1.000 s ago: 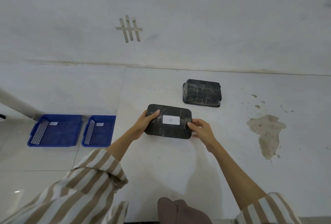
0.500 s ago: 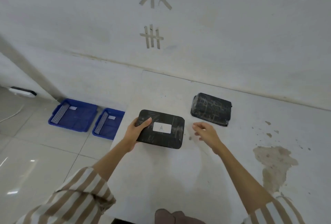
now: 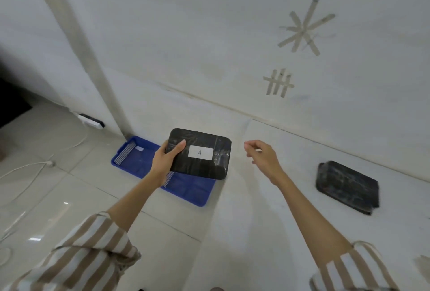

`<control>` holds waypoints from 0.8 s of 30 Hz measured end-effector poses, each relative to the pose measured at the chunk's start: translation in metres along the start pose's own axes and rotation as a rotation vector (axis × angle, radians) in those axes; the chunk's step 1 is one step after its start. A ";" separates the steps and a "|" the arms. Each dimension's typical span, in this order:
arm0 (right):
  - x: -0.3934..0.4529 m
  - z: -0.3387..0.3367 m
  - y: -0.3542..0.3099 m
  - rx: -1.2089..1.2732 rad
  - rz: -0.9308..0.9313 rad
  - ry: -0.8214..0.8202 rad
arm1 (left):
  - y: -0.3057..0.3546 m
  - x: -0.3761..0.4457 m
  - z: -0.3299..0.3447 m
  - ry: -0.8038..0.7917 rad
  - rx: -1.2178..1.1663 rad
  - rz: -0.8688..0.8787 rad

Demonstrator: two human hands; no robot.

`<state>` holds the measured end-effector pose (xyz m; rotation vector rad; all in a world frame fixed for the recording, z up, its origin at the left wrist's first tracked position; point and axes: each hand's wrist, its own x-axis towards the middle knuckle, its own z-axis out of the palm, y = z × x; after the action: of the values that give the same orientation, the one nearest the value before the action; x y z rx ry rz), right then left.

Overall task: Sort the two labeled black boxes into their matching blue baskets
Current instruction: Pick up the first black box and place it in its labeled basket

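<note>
Head view: black plastic-wrapped rectangular box labelled A (image 3: pixel 200 153) gripped at short edge by left hand (image 3: pixel 165 160), fingers pinching it, above blue plastic baskets (image 3: pixel 149 167) on floor. Right hand (image 3: pixel 264 159) empty, fingers loosely spread. Probably stiff, light, slippery wrap.

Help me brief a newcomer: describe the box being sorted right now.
Start at the white table, then look past its left edge, above the blue baskets on the floor. The left hand holds a black box there, marked by a white label reading A.

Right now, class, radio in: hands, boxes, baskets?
Left hand holds box A above the blue baskets. Right hand empty, open. Second box on table. Nothing in the way.
</note>
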<state>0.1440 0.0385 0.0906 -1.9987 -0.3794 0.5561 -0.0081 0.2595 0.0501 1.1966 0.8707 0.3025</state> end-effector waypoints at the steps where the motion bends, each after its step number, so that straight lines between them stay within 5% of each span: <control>1: 0.003 0.023 -0.006 0.003 0.003 0.004 | 0.004 0.008 -0.018 0.007 -0.006 0.016; 10: 0.011 0.196 -0.067 -0.046 0.049 0.002 | 0.063 0.074 -0.162 0.055 -0.038 0.106; 24: 0.108 0.332 -0.147 -0.172 0.028 0.010 | 0.118 0.193 -0.281 0.093 0.062 0.077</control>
<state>0.0541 0.4055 0.0608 -2.1743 -0.4054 0.5461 -0.0587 0.6169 0.0463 1.2834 0.9220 0.3987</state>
